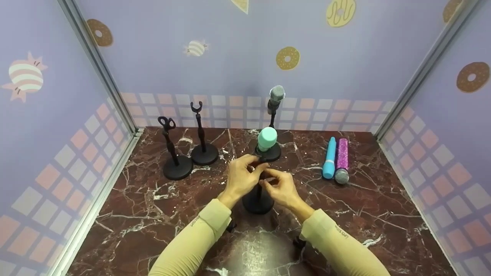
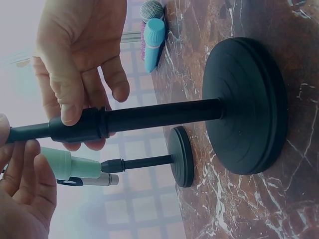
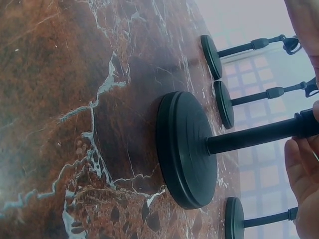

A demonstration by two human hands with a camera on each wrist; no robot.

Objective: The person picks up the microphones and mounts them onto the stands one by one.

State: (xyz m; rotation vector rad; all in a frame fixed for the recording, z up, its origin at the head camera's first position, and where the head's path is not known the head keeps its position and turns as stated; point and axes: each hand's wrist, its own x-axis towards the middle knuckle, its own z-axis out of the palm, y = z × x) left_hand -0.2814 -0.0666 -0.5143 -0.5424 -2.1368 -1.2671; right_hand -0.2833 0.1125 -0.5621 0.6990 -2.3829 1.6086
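Note:
A black microphone stand (image 1: pixel 259 203) with a round base stands upright in front of me, a mint-green microphone (image 1: pixel 267 138) at its top. My left hand (image 1: pixel 242 177) pinches the thin upper rod just below the microphone. Lower down, my right hand (image 1: pixel 283 188) holds the stand's thicker collar (image 2: pixel 79 124) between thumb and fingers. The left wrist view shows the right hand (image 2: pixel 82 64) with its thumb on that collar and the left hand (image 2: pixel 25 204) at the rod. In the right wrist view the base (image 3: pixel 187 149) sits flat on the marbled table.
Behind stands another black stand carrying a silver-headed microphone (image 1: pixel 277 94). Two stands with bare holders, one with a ring-like clip (image 1: pixel 167 122) and one with a forked clip (image 1: pixel 196 107), are at the left. A blue microphone (image 1: pixel 330 159) and a pink glitter microphone (image 1: pixel 342 157) lie at the right. Patterned walls enclose the table.

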